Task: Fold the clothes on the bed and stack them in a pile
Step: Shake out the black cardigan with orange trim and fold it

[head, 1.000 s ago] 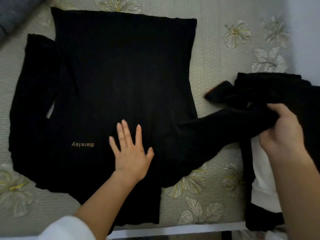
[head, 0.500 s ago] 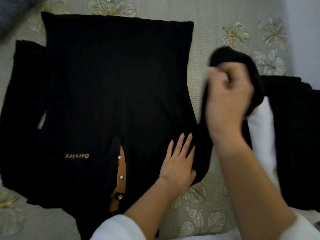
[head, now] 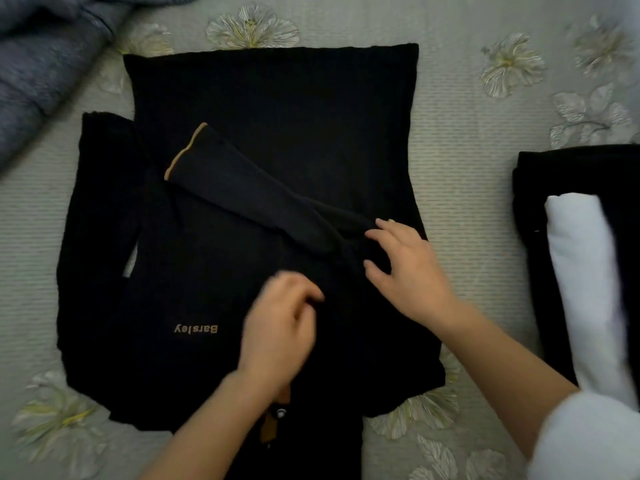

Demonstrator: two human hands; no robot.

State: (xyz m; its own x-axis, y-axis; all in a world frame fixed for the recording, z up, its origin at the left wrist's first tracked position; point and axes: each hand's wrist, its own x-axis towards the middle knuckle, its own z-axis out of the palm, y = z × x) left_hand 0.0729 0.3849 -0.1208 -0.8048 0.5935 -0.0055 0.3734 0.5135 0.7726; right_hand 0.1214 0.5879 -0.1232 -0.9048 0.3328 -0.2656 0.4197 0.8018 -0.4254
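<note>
Lying against right fingers [head: 380,233]: folded black sleeve [head: 242,188].

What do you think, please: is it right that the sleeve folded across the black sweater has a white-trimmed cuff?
Not quite. The head view shows the sleeve folded across the black sweater, but its cuff is trimmed in tan, not white.

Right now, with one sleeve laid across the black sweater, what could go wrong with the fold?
1. The folded sleeve lies slanted and bunches by the right hand, so the sweater may fold lumpy.
2. The other sleeve lies unfolded at the side; it could hang out of the pile.
3. The left hand, blurred, might drag the sweater askew.
</note>
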